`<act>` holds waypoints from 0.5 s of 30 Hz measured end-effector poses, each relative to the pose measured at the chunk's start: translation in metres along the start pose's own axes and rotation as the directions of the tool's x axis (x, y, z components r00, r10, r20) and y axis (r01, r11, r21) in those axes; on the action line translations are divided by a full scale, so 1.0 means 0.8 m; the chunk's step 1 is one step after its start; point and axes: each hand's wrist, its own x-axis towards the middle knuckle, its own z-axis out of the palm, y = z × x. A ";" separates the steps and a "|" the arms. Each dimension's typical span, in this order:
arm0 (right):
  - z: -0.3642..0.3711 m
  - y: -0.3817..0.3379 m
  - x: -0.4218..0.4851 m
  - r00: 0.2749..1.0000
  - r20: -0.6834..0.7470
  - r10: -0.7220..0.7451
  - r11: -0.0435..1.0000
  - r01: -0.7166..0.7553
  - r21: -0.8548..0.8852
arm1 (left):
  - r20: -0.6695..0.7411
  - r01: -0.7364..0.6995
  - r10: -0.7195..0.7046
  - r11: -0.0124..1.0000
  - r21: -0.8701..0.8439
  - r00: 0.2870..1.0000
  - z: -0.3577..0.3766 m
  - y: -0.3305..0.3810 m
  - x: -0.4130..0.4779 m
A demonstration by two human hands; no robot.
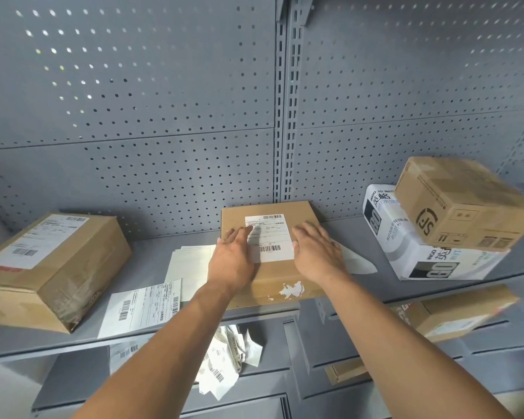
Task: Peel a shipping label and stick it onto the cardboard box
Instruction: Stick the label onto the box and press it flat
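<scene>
A flat cardboard box (285, 279) lies on the grey shelf (152, 261) in the middle of the view. A white shipping label (270, 234) with barcodes lies flat on its top. My left hand (233, 258) rests palm down on the label's left edge, fingers spread. On the label's right edge my right hand (318, 252) lies flat in the same way. Neither hand grips anything. A white backing sheet (356, 261) pokes out from behind my right hand, to the right of the box.
A larger labelled box (52, 267) stands at the left. Loose label sheets (142, 306) lie between it and the middle box. At the right a brown box (463, 204) leans on a white package (406, 243). Crumpled backing paper (230, 358) lies on the lower shelf. Pegboard wall behind.
</scene>
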 end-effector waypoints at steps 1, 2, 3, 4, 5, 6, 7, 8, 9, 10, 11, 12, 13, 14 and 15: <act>-0.001 0.001 0.000 1.000 -0.001 -0.003 1.000 0.003 0.005 | 0.006 0.005 -0.005 1.000 0.013 1.000 -0.001 0.001 0.000; -0.001 0.002 0.001 1.000 -0.004 0.000 1.000 0.000 0.017 | 0.017 0.016 -0.016 0.999 0.030 1.000 -0.004 0.002 0.000; -0.003 0.002 0.002 1.000 -0.005 0.015 0.999 -0.015 0.031 | 0.034 0.034 -0.036 0.998 0.051 0.999 -0.006 0.001 0.001; -0.007 0.000 0.004 0.999 -0.008 0.039 0.999 -0.038 0.033 | 0.050 0.058 -0.062 0.996 0.073 0.997 -0.008 0.001 0.004; -0.010 -0.003 0.008 0.998 -0.010 0.064 0.998 -0.064 0.009 | 0.060 0.082 -0.088 0.993 0.088 0.994 -0.010 0.000 0.009; -0.013 -0.008 0.013 0.996 -0.010 0.087 0.996 -0.087 -0.034 | 0.071 0.103 -0.110 0.990 0.096 0.991 -0.012 0.001 0.014; -0.015 -0.014 0.019 0.995 -0.005 0.102 0.992 -0.102 -0.076 | 0.078 0.114 -0.123 0.988 0.105 0.989 -0.013 0.003 0.018; -0.016 -0.020 0.024 0.994 0.005 0.107 0.989 -0.106 -0.104 | 0.086 0.115 -0.127 0.985 0.128 0.988 -0.014 0.006 0.022; -0.016 -0.026 0.029 0.994 0.020 0.107 0.988 -0.104 -0.112 | 0.090 0.112 -0.129 0.980 0.165 0.988 -0.015 0.009 0.025; -0.014 -0.031 0.032 0.994 0.032 0.106 0.989 -0.102 -0.104 | 0.085 0.114 -0.134 0.972 0.207 0.987 -0.015 0.012 0.028; -0.011 -0.032 0.035 0.994 0.041 0.106 0.991 -0.102 -0.088 | 0.066 0.116 -0.136 0.963 0.242 0.988 -0.013 0.013 0.030; -0.008 -0.032 0.035 0.993 0.044 0.109 0.992 -0.106 -0.073 | 0.040 0.122 -0.137 0.957 0.265 0.990 -0.010 0.013 0.032; -0.005 -0.031 0.036 0.992 0.045 0.114 0.992 -0.111 -0.060 | 0.013 0.133 -0.142 0.953 0.273 0.990 -0.007 0.011 0.033; -0.003 -0.029 0.035 0.992 0.042 0.121 0.992 -0.119 -0.048 | -0.012 0.143 -0.146 0.951 0.273 0.989 -0.003 0.009 0.034; -0.002 -0.028 0.035 0.992 0.039 0.123 0.992 -0.122 -0.043 | -0.032 0.155 -0.152 0.950 0.270 0.988 0.000 0.008 0.035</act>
